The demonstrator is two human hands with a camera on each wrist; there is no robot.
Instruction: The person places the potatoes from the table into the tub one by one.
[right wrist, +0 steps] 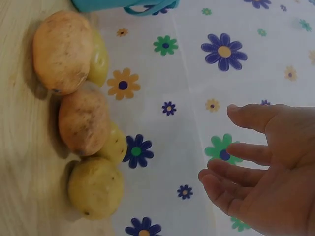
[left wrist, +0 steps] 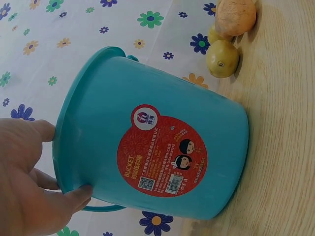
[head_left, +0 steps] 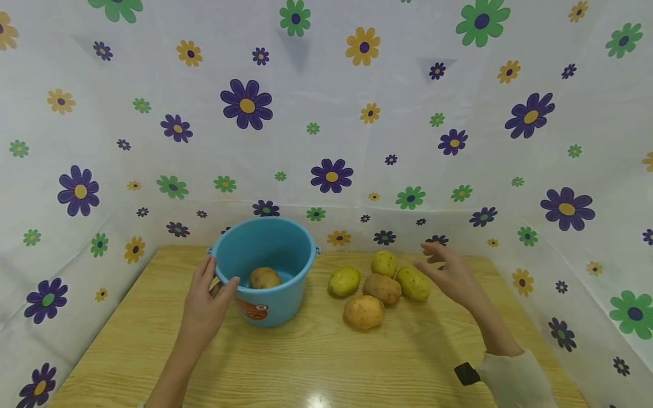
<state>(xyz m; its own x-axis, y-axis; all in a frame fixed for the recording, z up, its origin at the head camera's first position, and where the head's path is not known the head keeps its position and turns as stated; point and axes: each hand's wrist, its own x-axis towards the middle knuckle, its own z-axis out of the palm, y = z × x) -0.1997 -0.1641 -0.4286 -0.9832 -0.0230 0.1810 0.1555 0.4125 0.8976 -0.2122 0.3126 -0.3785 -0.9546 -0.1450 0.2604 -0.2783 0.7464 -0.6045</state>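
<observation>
A blue plastic bucket (head_left: 275, 303) with a red label stands upright on the table, and one brown potato (head_left: 264, 277) lies inside it. My left hand (head_left: 203, 303) rests on the bucket's near left rim, thumb and fingers spread apart along it. Right of the bucket sits a loose cluster of potatoes: two brown potatoes (head_left: 364, 311) in front and several yellow-green potatoes (head_left: 344, 281) around them. My right hand (head_left: 451, 275) hovers by the cluster's right side, its fingers loosely bent and nothing in them. In the right wrist view its palm (right wrist: 288, 182) shows bare.
A light wooden table (head_left: 316, 368) lies beneath everything. White cloth (head_left: 316, 153) printed with flowers hangs behind the table and along both sides. A dark band (head_left: 466, 374) shows at the right sleeve's cuff. The bucket's handle (left wrist: 106, 208) hangs at its far side.
</observation>
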